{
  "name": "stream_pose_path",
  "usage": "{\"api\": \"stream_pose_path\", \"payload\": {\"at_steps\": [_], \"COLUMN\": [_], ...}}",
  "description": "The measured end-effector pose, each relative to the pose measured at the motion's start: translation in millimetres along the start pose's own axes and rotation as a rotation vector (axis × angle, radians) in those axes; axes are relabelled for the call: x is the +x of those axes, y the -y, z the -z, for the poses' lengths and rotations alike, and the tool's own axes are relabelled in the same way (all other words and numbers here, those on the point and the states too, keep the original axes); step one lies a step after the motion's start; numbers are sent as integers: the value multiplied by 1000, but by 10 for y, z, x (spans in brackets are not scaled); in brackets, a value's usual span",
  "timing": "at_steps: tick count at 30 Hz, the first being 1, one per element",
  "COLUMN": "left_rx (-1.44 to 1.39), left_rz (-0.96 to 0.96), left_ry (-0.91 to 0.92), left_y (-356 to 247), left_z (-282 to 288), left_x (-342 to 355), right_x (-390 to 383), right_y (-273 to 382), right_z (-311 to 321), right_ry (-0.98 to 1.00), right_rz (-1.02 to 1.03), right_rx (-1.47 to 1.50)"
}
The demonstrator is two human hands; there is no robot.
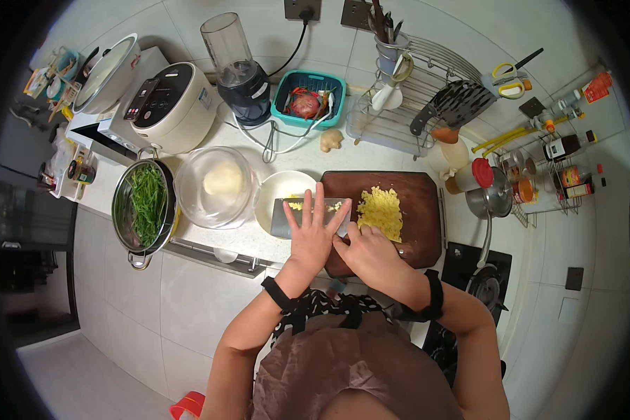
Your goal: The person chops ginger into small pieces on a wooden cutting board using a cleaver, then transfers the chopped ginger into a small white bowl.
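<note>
A pot [171, 215] holds long greens [147, 197]. Behind it, a cooker [171, 105] has a small blue and white label. Next, a clear bowl [183, 183] has a pale lump [222, 180] inside. A knife [281, 225] lies flat over part of a white bowl [264, 201], with yellow bits [295, 206] on it. The left hand [313, 241] is flat over the knife, fingers spread wide. The right hand [374, 252] is curled around the knife's right end, over a brown board [425, 210] with a yellow pile [380, 212].
</note>
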State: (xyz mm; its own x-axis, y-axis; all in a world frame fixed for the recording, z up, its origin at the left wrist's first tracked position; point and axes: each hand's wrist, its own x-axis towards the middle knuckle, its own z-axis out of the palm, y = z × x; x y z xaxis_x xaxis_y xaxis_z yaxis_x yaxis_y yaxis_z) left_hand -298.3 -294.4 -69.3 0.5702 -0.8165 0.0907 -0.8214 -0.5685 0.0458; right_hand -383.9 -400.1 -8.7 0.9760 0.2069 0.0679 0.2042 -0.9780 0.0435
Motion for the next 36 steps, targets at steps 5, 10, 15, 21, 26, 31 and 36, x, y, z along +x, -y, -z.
{"api": "stream_pose_path", "payload": {"at_steps": [5,10,15,21,26,31,36], "left_rx": [-9,96,123,176,299,-121,-135], "left_rz": [50,81,96,166,181,284,238], "left_ry": [84,170,216,258,358,110,-23], "left_y": [91,178,248,503,673,731,768], "left_z": [-55,-165,-300,-652,-761,-888,-1108], "left_x": [5,-3,-20,-95,-78,-34,-74], "right_x": [-50,-127,-247,-556,-1202,-2027,-2547], "right_y": [-41,-56,-87,-130,-254,-284,-218], "right_z": [-14,-16,65,-10,-196,-416,-583], "right_ry": [0,23,112,117,33,-189,-237], "right_rz": [-7,-28,-89,-203,-365,-832,-1328], "right_rx": [32,47,104,247,520,1031,1587]}}
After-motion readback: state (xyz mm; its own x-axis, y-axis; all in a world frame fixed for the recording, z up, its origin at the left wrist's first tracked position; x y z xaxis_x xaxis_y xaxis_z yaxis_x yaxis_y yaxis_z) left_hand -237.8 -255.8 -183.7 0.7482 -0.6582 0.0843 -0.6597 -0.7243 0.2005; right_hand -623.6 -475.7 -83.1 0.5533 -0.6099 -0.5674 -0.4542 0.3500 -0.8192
